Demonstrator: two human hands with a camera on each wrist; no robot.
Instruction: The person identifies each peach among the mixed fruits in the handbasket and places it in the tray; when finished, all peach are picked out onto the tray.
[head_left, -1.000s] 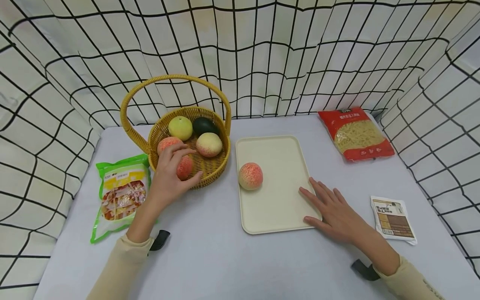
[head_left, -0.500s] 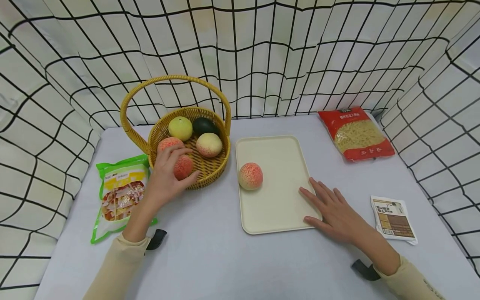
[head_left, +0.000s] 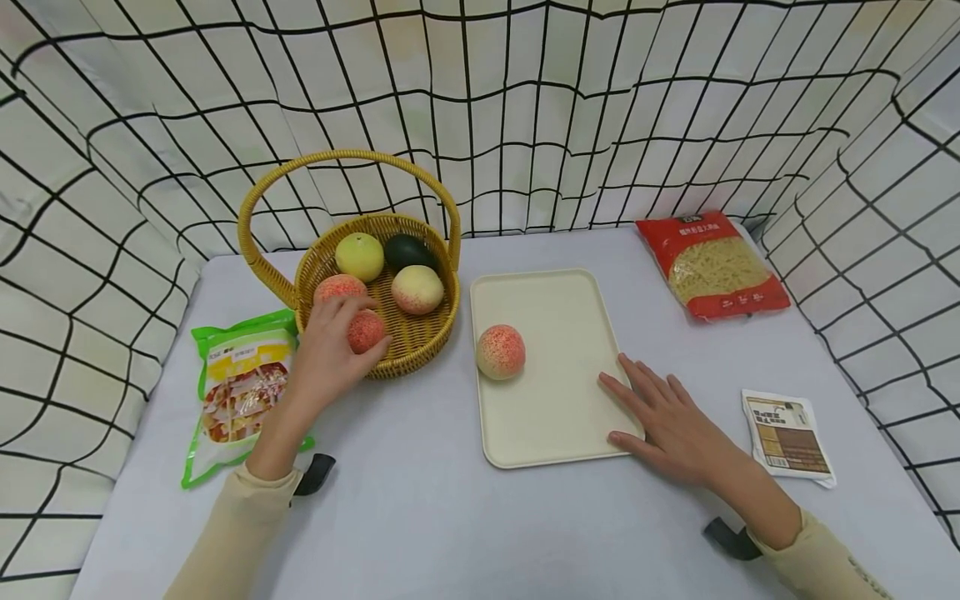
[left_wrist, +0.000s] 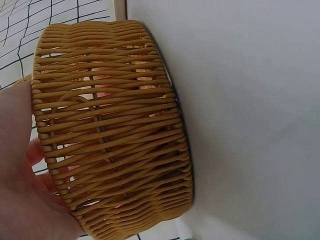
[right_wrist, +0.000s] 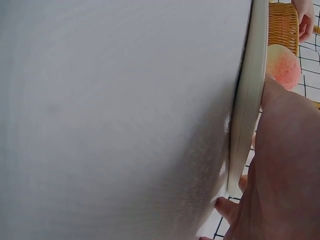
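Note:
My left hand (head_left: 324,358) reaches over the near left rim of a yellow wicker basket (head_left: 411,360), thumb and fingers curled round a red speckled peach (head_left: 367,332) inside. Another peach (head_left: 339,287) lies just beyond those fingers. In the left wrist view the basket wall (left_wrist: 110,125) hides the fingertips. A third peach (head_left: 501,352) sits on the left side of a cream tray (head_left: 555,417). My right hand (head_left: 667,429) rests with spread fingers on that tray's right edge.
Also in the basket are a yellow-green round fruit (head_left: 359,256), a dark green fruit (head_left: 409,252) and a pale pinkish fruit (head_left: 417,289). A green-edged food bag (head_left: 243,396), red pasta bag (head_left: 716,267) and small white packet (head_left: 787,437) lie around. Black netting (head_left: 525,125) encloses the table.
The left hand has drawn slightly left and its thumb has closed in toward the fingers, against the near peach. The right hand and the tray have stayed put.

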